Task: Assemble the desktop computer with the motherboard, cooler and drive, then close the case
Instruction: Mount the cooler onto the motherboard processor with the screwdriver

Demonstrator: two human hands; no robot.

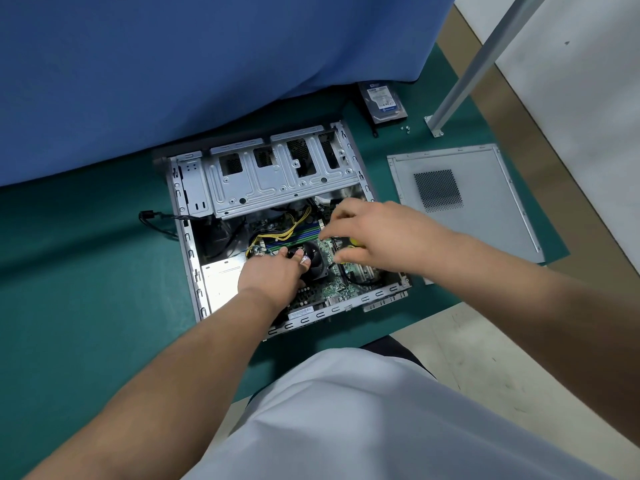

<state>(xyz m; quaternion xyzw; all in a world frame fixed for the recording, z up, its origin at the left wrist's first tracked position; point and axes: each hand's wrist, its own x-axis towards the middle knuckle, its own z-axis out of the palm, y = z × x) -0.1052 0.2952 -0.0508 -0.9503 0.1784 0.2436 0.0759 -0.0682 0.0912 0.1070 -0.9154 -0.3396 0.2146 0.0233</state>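
Your left hand [273, 275] curls its fingers over the black cooler fan [313, 259], gripping it on the green motherboard [341, 271]. Your right hand [375, 233] closes around a yellow-and-black screwdriver [346, 247], its tip angled down beside the fan. Both work inside the open computer case [194, 258], lying flat on the green mat [86, 271], yellow cables [294, 225] looping below the empty drive cage [277, 178]. The hard drive [384, 102] sits well apart at the mat's far edge, small screws [406, 129] just beside it. The side panel [464, 202] lies right of the case.
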